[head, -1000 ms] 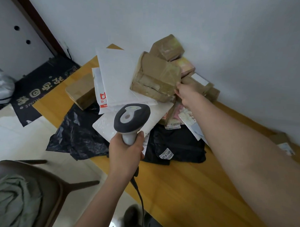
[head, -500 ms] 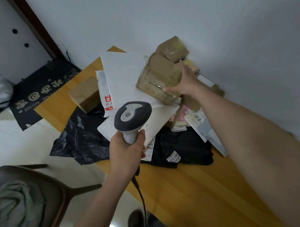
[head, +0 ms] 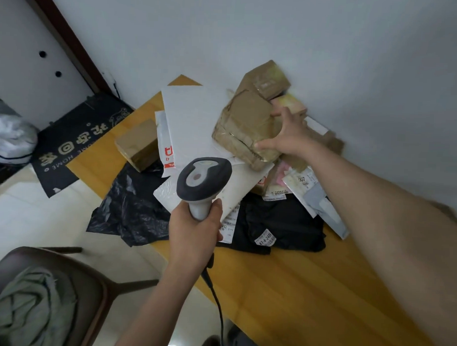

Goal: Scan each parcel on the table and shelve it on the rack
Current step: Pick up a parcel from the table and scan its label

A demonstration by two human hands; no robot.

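A pile of parcels covers the far end of the wooden table point(head: 283, 286). My right hand point(head: 288, 138) grips the right end of a tape-wrapped brown parcel point(head: 242, 126) lying on top of the pile, thumb at its near edge and fingers over its far side. My left hand point(head: 194, 231) holds a grey handheld barcode scanner point(head: 202, 181) by the handle, head pointed at the pile, cable hanging down. Around it lie white padded mailers point(head: 193, 119), black bags point(head: 280, 223), a small brown box point(head: 267, 79) by the wall and another brown box point(head: 137, 143) at the left.
A white wall stands right behind the pile. A dark chair point(head: 52, 291) with grey cloth on its seat sits at lower left on the tiled floor. A black doormat point(head: 67, 144) and a door frame lie beyond the table's left end. No rack shows.
My right hand has moved from the parcel's far right corner onto its right end and spread its fingers around it. The scanner hand has stayed in place.
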